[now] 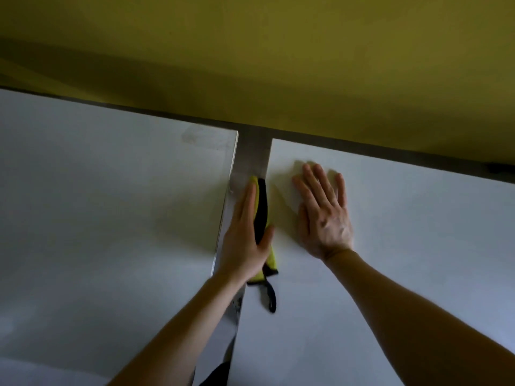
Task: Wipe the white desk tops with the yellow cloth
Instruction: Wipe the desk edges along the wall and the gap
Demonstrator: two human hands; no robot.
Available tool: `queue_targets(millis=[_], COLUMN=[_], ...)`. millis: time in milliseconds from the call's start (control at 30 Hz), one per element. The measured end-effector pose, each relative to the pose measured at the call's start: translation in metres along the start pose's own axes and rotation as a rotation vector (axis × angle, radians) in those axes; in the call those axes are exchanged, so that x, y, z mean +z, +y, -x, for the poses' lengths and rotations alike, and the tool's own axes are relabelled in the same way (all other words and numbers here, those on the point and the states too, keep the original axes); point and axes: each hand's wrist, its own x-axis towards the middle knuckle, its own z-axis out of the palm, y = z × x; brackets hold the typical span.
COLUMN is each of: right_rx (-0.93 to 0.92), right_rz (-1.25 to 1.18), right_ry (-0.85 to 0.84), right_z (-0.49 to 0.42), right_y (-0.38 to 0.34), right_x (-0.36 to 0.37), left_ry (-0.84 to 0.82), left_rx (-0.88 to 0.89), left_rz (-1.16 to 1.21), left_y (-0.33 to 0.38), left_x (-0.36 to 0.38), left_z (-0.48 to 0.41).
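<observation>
Two white desk tops lie side by side, the left desk (111,204) and the right desk (404,260), with a narrow gap between them. My left hand (245,240) is down in that gap. It holds the yellow cloth (271,257), which has a black edge, against the left edge of the right desk, with fingers straight along the side and the thumb on top. A black loop (271,298) hangs from the cloth's near end. My right hand (326,215) rests flat on the right desk, fingers spread.
A grey metal strip (252,154) shows in the gap between the desks. A yellow-green wall (278,65) rises right behind both desks. A faint smudge (203,140) marks the far right corner of the left desk.
</observation>
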Motion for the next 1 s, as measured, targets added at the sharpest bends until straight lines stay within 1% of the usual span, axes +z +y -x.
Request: queue_targets(millis=[67, 133, 200, 300, 367, 500, 567, 633, 700, 767, 800, 867, 933, 1000], right_rx=[-0.008, -0.016, -0.018, -0.016, -0.005, -0.007, -0.012, -0.009, -0.007, -0.007, -0.004, 0.001, -0.011, -0.015], right_rz=[-0.001, 0.004, 0.007, 0.006, 0.011, -0.006, 0.004, 0.01, 0.017, 0.025, 0.021, 0.012, 0.003, 0.007], right_ry=[0.0, 0.015, 0.022, 0.017, 0.017, 0.036, 0.048, 0.045, 0.044, 0.055, 0.062, 0.075, 0.091, 0.102], right_z=[0.0, 0.0, 0.002, 0.002, 0.001, -0.002, -0.003, -0.001, -0.001, 0.0, 0.0, -0.001, -0.002, -0.002], right_y=[0.002, 0.004, 0.005, 0.004, 0.003, 0.002, 0.002, 0.001, 0.0, -0.001, 0.0, 0.0, 0.001, 0.002], right_x=[0.001, 0.003, 0.004, 0.005, 0.005, 0.003, 0.003, 0.003, 0.002, 0.002, 0.002, 0.002, 0.003, 0.004], left_ry=[-0.027, -0.086, -0.086, -0.047, -0.068, -0.042, -0.014, -0.022, -0.038, -0.06, -0.069, -0.077, -0.031, 0.038], left_rx=[-0.051, -0.064, -0.024, 0.117, 0.167, 0.103, 0.097, 0.06, 0.04, 0.067, 0.092, 0.151, 0.204, 0.229], left_rz=[0.023, 0.106, 0.141, 0.074, 0.042, 0.086, 0.083, 0.09, 0.042, -0.024, -0.034, -0.044, -0.093, -0.119], left_y=[-0.003, -0.004, -0.001, 0.01, 0.008, 0.004, 0.005, -0.002, -0.012, -0.022, -0.024, -0.016, -0.004, -0.001], left_x=[0.001, -0.005, -0.008, -0.01, -0.011, -0.01, -0.008, -0.004, -0.003, -0.006, -0.007, -0.011, -0.01, -0.002], left_z=[-0.043, -0.08, -0.079, -0.021, -0.009, -0.073, -0.081, -0.046, 0.006, 0.029, 0.021, -0.025, -0.079, -0.095])
